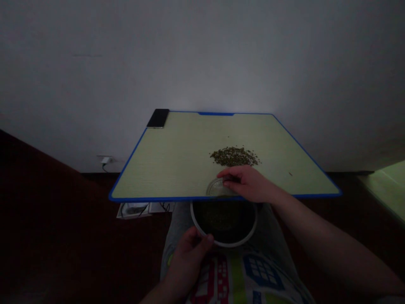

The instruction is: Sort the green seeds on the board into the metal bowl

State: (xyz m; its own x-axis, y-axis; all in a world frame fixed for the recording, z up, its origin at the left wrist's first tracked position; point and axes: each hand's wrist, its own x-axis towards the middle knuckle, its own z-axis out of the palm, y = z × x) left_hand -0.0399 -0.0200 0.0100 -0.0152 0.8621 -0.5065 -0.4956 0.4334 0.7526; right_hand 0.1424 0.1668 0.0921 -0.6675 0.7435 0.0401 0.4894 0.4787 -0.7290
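My left hand grips the pale rim of a dark round bowl on my lap, thumb over its near left edge. Part of the bowl lies beneath the table's front edge, and its inside is too dark to make out well. At that edge, above the bowl, my right hand is closed on a clear, round, ridged plastic lid. Just beyond my right hand, a loose pile of small greenish-brown grains is spread on the pale table.
A black phone lies at the table's far left corner. A small dark speck is on the right side. A wall stands behind the table. A plug sits in the wall at left, and a white box with cables is below the table.
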